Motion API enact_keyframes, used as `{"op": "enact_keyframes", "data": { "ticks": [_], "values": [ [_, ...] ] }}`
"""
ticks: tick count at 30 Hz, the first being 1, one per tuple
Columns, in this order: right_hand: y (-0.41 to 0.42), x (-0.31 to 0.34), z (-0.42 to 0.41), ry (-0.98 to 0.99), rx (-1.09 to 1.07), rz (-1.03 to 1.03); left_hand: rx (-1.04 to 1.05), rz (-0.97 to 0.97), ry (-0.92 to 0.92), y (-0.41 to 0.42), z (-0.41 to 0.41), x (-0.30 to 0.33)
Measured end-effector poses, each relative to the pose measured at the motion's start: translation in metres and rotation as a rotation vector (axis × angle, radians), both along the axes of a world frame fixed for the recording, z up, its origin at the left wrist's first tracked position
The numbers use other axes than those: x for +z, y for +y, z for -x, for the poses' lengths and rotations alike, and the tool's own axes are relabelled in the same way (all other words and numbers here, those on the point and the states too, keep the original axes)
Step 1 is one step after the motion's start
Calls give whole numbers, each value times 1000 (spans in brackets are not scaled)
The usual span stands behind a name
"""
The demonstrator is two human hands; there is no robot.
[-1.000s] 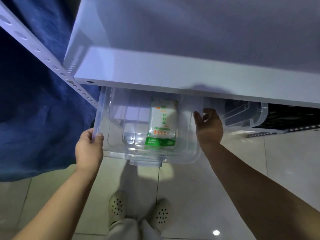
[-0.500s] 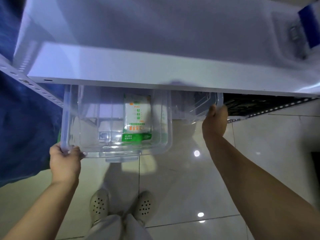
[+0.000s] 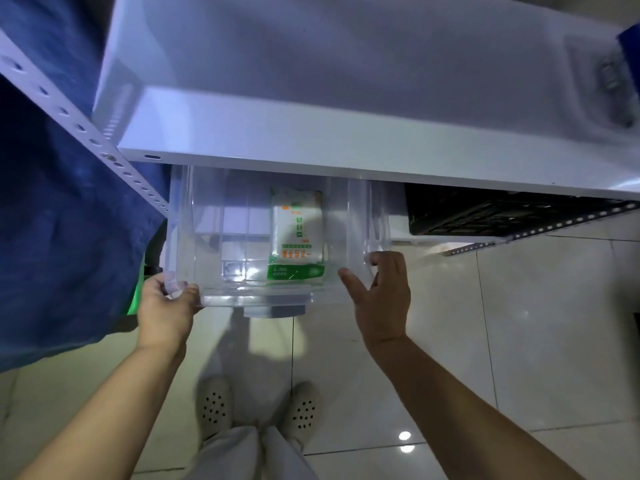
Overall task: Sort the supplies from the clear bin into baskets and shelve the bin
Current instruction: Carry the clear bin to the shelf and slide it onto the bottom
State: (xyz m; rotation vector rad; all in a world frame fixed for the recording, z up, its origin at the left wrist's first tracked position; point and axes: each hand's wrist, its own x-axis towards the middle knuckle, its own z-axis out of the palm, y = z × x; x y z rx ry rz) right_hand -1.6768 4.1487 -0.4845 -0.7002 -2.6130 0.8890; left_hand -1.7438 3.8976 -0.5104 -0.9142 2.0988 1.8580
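The clear bin (image 3: 214, 294) sits half under the white shelf board (image 3: 311, 147), with its front end sticking out toward me. Inside it stands a green and white packet (image 3: 297, 237) against the front wall. My left hand (image 3: 166, 306) grips the bin's front left corner, fingers curled over the rim. At the front right corner is my right hand (image 3: 381, 299), fingers hooked on the rim and thumb against the front wall.
A black slatted basket (image 3: 485, 213) sits under the shelf to the bin's right. A perforated white upright (image 3: 79, 126) and a blue cloth (image 3: 62, 220) are at the left. My shoes (image 3: 213, 407) stand on the tiled floor below the bin.
My right hand has come from farther back on the right to the bin's front right corner. My left hand has stayed at the front left corner.
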Motion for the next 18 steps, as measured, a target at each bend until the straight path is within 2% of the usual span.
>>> {"op": "enact_keyframes", "data": {
  "ticks": [3,7,12,15,18],
  "values": [
    [-19,6,0,-17,10,-57,-26,-30,-35,-7,3,1],
    [-56,9,-5,-37,177,-262,-36,-124,-102,-23,2,1],
    [-103,8,10,7,374,-411,-13,-240,-131,-40,1,4],
    [-143,5,25,-92,477,-629,-17,-283,-110,-50,5,6],
    [-182,-1,34,-159,526,-711,-79,-352,-90,-59,4,3]
  ]
}}
